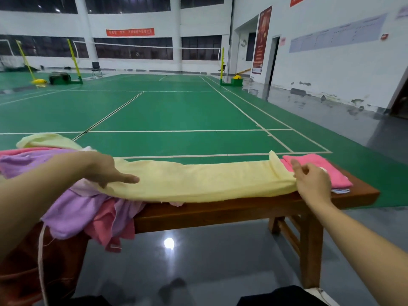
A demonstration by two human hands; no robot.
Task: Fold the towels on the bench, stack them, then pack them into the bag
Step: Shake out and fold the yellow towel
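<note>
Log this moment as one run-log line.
step: folding long yellow terry towel | left hand: flat on it | right hand: pinching its end | wooden bench

Wooden bench [242,212] bears yellow towel [198,182], folded pink towel [326,171], towel heap [72,208].

Dim hall, floor glare, warped edges

No legible text anywhere in the hall.

A red banner [130,32] on the far wall carries a line of pale characters, too blurred to read. The tall red poster [261,40] beside the doorway, a red sign [298,0] at the top edge and the pale chart strip [337,33] on the right wall all bear print that is too small and soft to make out.
</note>
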